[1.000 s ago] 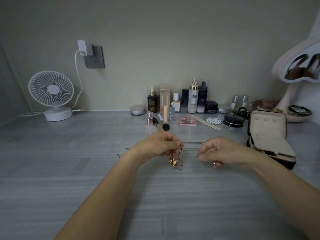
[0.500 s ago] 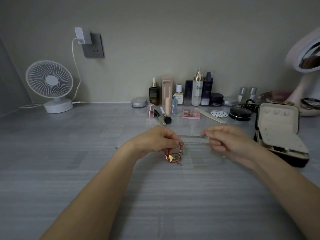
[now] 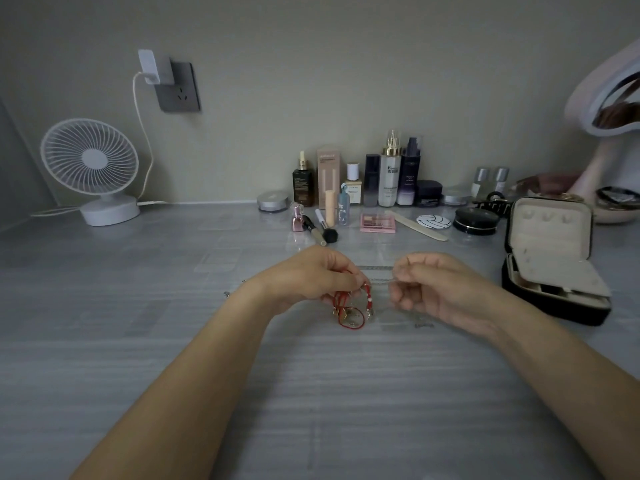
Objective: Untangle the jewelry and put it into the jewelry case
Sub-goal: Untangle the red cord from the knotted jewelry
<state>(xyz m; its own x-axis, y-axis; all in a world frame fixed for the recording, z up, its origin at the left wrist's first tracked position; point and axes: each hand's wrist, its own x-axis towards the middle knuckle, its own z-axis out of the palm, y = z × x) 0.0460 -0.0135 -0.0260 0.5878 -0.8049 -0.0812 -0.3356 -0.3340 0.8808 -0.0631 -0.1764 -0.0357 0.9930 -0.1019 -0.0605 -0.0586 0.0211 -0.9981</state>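
Observation:
My left hand [image 3: 311, 277] pinches a tangle of red cord jewelry with gold charms [image 3: 349, 311], which dangles just above the grey tabletop. A thin silver chain [image 3: 379, 280] runs taut from that tangle to my right hand [image 3: 436, 289], whose fingers are closed on the chain's other end. The black jewelry case [image 3: 550, 261] stands open at the right, its cream lining and upright lid showing, a hand's width beyond my right hand.
A row of cosmetic bottles [image 3: 389, 171], a pink palette [image 3: 377, 222], brushes and a nail file sit behind my hands. A white desk fan [image 3: 91, 171] stands at the back left, a pink mirror [image 3: 609, 98] at the far right. Small chain bits [image 3: 424, 325] lie on the table.
My right hand has drawn slightly nearer to me and closer to the left hand, keeping the chain stretched. The red tangle hangs a little lower; the head view shifted slightly.

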